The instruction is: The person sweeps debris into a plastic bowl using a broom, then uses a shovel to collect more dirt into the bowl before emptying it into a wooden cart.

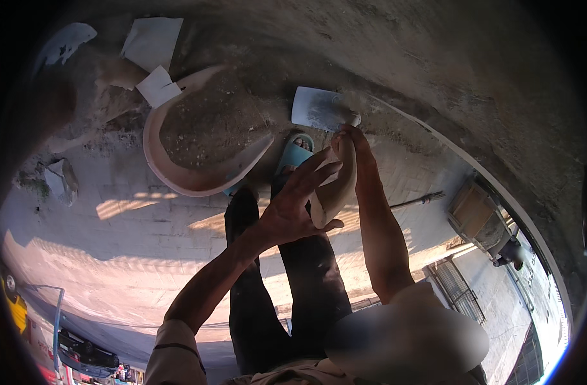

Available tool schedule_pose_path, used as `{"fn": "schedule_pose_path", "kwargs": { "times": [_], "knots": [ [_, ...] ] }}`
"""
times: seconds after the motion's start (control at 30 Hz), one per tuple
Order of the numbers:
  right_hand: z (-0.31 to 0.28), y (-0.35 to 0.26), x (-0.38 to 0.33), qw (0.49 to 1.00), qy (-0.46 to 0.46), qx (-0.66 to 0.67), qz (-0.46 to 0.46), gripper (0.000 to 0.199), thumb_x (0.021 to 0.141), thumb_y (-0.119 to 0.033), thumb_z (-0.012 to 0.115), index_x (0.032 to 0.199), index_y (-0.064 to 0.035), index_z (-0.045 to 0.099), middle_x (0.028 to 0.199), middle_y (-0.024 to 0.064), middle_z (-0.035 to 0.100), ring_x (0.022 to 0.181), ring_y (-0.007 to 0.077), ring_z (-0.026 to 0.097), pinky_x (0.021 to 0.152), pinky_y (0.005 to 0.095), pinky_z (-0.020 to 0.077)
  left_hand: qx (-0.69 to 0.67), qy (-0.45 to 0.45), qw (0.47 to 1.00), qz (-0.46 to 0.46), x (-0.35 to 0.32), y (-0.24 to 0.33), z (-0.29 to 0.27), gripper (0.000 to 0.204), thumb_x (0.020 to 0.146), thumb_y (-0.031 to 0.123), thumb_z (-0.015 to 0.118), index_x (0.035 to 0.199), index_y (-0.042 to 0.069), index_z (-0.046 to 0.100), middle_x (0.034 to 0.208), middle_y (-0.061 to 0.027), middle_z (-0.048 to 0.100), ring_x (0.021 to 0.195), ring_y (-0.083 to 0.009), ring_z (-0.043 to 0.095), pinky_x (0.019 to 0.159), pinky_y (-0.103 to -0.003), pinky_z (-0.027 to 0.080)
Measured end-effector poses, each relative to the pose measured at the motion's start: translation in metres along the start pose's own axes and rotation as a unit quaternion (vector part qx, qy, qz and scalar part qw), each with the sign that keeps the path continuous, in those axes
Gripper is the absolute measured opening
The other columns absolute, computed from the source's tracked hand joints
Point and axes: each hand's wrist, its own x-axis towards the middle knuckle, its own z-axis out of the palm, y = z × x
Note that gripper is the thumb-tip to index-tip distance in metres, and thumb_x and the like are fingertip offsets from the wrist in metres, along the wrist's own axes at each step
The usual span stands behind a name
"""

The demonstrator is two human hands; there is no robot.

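A thick, curved strip of pale clay hangs in front of me over my right leg. My right hand is closed around its upper end. At the lower end, my left hand cups the strip between the thumb below and spread fingers at its side. A large C-shaped clay wall stands on the ground ahead to the left. Beyond my right hand lies a grey-white rectangular slab or pan, its right end blurred.
Pale flat sheets lie at the far left, near a whitish lump. My foot in a teal sandal is beside the clay wall. A stick lies to the right. A person is farther off at the right.
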Motion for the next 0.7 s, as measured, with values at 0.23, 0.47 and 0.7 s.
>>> {"fn": "schedule_pose_path", "kwargs": {
  "times": [0.23, 0.47, 0.7],
  "knots": [
    [0.035, -0.075, 0.060, 0.989, -0.135, -0.022, -0.059, 0.008, 0.093, -0.008, 0.055, 0.087, -0.0054, 0.050, 0.076, 0.0056, 0.055, 0.070, 0.0154, 0.057, 0.069, 0.0279, 0.0527, -0.017, 0.234, 0.972, -0.007, 0.148, 0.000, 0.067, 0.050, 0.079, 0.016, 0.080, 0.122, 0.011, 0.057, 0.121, -0.0079, 0.062, 0.109, -0.0269, 0.065, 0.092, -0.035, 0.055],
    [0.059, -0.054, 0.064, 0.982, -0.187, 0.030, 0.025, 0.008, 0.093, -0.008, 0.055, 0.088, -0.0061, 0.049, 0.074, 0.0036, 0.054, 0.067, 0.0133, 0.057, 0.067, 0.0275, 0.0522, -0.008, 0.144, 0.988, -0.058, 0.164, 0.022, 0.010, 0.041, 0.076, 0.013, 0.079, 0.113, 0.014, 0.061, 0.111, -0.0041, 0.068, 0.100, -0.0246, 0.068, 0.092, -0.039, 0.055],
    [0.060, -0.041, 0.059, 0.959, -0.248, 0.128, 0.057, 0.008, 0.093, -0.009, 0.055, 0.089, -0.0067, 0.048, 0.072, 0.0016, 0.054, 0.064, 0.0112, 0.056, 0.064, 0.0270, 0.0517, -0.055, 0.149, 0.986, 0.049, 0.118, 0.032, 0.029, 0.044, 0.073, 0.004, 0.080, 0.111, 0.004, 0.057, 0.107, -0.0138, 0.065, 0.105, -0.0253, 0.066, 0.089, -0.036, 0.052]
  ]
}}
